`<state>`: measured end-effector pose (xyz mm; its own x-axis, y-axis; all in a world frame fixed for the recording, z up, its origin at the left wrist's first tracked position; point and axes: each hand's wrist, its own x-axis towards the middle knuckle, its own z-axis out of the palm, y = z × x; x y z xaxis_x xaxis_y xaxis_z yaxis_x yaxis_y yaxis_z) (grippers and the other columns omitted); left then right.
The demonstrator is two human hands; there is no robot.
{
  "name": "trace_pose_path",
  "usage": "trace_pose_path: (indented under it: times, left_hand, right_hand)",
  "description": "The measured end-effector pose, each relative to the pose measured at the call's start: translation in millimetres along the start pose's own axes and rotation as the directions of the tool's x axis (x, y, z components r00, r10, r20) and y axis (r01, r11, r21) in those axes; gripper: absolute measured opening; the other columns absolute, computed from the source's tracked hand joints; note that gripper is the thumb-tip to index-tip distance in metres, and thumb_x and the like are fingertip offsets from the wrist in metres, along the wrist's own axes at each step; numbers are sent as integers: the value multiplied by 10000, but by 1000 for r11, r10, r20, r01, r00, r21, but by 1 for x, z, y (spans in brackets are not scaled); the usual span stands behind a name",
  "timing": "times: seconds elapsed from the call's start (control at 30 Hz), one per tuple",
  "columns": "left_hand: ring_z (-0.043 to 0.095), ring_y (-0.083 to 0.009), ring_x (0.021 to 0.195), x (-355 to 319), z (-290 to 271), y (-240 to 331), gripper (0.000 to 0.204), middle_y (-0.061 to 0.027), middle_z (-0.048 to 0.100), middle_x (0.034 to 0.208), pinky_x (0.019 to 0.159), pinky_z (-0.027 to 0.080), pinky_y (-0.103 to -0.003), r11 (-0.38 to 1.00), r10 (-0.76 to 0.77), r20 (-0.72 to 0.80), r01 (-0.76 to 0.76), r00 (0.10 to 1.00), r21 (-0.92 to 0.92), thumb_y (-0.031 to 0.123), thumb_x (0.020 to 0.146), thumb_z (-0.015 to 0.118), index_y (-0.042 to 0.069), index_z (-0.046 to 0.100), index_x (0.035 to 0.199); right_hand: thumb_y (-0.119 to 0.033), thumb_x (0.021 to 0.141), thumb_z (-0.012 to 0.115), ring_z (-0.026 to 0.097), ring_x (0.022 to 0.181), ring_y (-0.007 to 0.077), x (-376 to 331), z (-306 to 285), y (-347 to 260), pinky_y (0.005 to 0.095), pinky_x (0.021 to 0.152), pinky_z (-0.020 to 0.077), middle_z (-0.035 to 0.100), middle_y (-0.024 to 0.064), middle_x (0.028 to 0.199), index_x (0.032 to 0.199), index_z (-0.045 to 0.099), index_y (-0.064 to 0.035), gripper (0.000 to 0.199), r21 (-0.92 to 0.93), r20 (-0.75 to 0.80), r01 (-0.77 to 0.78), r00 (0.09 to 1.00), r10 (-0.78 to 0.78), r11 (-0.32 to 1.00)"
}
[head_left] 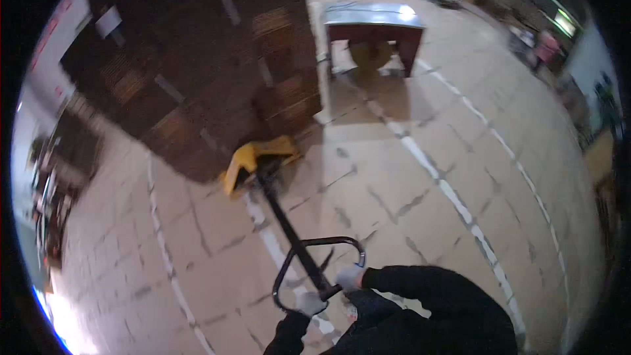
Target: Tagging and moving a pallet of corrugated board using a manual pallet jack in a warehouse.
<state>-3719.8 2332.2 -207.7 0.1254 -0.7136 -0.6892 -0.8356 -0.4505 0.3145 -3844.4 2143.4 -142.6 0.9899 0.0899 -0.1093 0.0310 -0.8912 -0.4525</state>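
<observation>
Both of my hands wear pale gloves and grip the black loop handle (pixel 284 276) of a pallet jack. My left hand (pixel 310 303) is closed round the near left end of the loop. On the right side of the loop, my right hand (pixel 349 277) is closed too. A long dark shaft runs from the handle to the yellow pallet jack (pixel 247 158). Its forks are hidden beneath a tall load of brown cardboard boxes (pixel 197 46), which stands beyond the yellow body.
A desk with a shiny top (pixel 374 16) stands right of the load, a rounded chair-like shape beneath it. White lines (pixel 453 198) cross the scuffed floor. Shelving with goods (pixel 49 204) lines the left side. A blurred person in pink (pixel 547 47) is far right.
</observation>
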Motion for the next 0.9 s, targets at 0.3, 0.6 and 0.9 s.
trace_pose_path:
  times: [0.3, 0.6, 0.9]
  left_hand:
    - [636, -323, 614, -73, -240, 52, 272, -154, 621, 616, 546, 485, -409, 995, -90, -314, 75, 945, -62, 350, 682, 630, 81, 673, 691]
    - [643, -346, 846, 32, 54, -6, 544, -218, 655, 854, 749, 506, -417, 997, -68, 201, 58, 977, 52, 549, 670, 618, 42, 691, 854]
    - [524, -114, 428, -22, -97, 8, 338, -28, 571, 534, 429, 435, -280, 918, 55, 101, -10, 993, -398, 345, 775, 674, 52, 606, 618]
  right_hand:
    - [-211, 582, 646, 643, 662, 302, 59, -179, 5, 394, 589, 511, 649, 140, 718, 727, 682, -76, 202, -51, 40, -119, 992, 121, 992]
    - [-196, 610, 633, 655, 739, 249, -10, 119, 2, 419, 590, 475, 662, 71, 718, 704, 701, -149, 125, -79, 385, -216, 894, 229, 973]
    - [-200, 630, 642, 653, 720, 299, 23, -50, 7, 409, 624, 516, 666, 130, 757, 758, 706, -93, 179, -8, 251, -158, 956, 155, 987]
